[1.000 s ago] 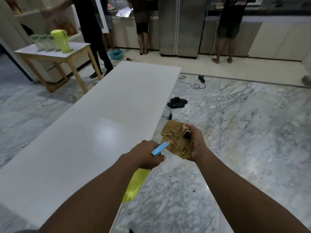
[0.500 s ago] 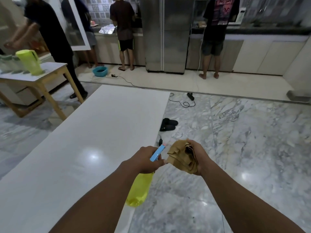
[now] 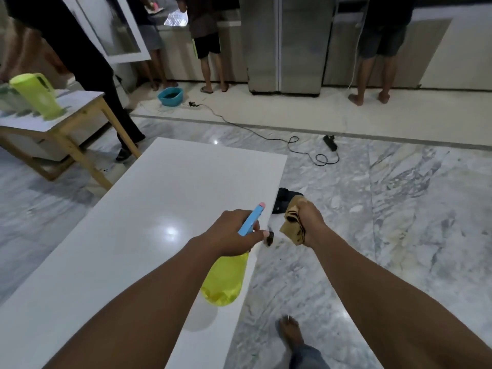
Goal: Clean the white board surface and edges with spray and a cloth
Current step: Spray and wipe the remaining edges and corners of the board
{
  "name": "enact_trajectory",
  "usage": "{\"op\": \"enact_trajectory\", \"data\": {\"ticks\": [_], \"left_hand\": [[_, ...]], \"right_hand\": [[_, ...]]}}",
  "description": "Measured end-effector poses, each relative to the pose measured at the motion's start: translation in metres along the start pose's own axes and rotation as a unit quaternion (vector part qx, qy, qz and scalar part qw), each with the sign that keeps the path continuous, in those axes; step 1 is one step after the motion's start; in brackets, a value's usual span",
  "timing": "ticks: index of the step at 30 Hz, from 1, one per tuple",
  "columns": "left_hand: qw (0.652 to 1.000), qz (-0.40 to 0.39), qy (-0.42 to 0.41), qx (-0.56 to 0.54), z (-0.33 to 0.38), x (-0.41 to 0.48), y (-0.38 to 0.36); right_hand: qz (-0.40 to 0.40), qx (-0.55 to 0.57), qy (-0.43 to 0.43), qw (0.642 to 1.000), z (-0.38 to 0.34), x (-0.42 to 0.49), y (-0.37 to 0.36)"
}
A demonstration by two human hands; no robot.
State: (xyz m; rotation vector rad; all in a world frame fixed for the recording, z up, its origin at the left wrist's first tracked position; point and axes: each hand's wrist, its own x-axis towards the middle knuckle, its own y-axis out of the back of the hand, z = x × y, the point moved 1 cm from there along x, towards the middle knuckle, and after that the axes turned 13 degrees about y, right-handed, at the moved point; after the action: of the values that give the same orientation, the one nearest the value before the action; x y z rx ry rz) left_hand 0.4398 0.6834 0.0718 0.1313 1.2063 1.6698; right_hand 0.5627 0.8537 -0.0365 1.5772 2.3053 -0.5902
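Note:
A long white board (image 3: 149, 209) lies low over the marble floor, running from the near left to the middle. My left hand (image 3: 234, 233) grips a spray bottle (image 3: 226, 280) with a yellow body and a blue trigger head, held above the board's right edge. My right hand (image 3: 308, 222) is closed on a bunched tan cloth (image 3: 291, 225), just right of the board's edge and above the floor. The two hands are a short gap apart.
A wooden table (image 3: 66, 121) with a green jug (image 3: 37, 95) stands far left. Several people stand at the kitchen counter and by the table. A black cable (image 3: 266, 137), a blue basin (image 3: 170, 96) and dark sandals (image 3: 285, 198) lie on the floor. My bare foot (image 3: 290, 334) is near the board.
The view has tilted down and moved nearer the board's far end. Both hands stay closed on the bottle and cloth, with the bottle's nozzle now raised higher over the board's edge.

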Motion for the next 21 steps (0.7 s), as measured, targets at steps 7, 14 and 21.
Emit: {"op": "enact_trajectory", "data": {"ticks": [7,14,21], "left_hand": [[0.998,0.041,0.045,-0.035,0.025,0.139,0.033],[0.994,0.043,0.047,-0.092,0.030,0.221,0.048],[0.993,0.038,0.038,-0.107,0.018,0.250,0.038]], "right_hand": [[0.016,-0.174,0.132,0.976,-0.022,0.188,-0.034],[-0.039,-0.311,0.237,0.920,-0.017,0.316,-0.081],[0.043,-0.361,0.313,0.878,0.013,0.350,-0.102]]}}
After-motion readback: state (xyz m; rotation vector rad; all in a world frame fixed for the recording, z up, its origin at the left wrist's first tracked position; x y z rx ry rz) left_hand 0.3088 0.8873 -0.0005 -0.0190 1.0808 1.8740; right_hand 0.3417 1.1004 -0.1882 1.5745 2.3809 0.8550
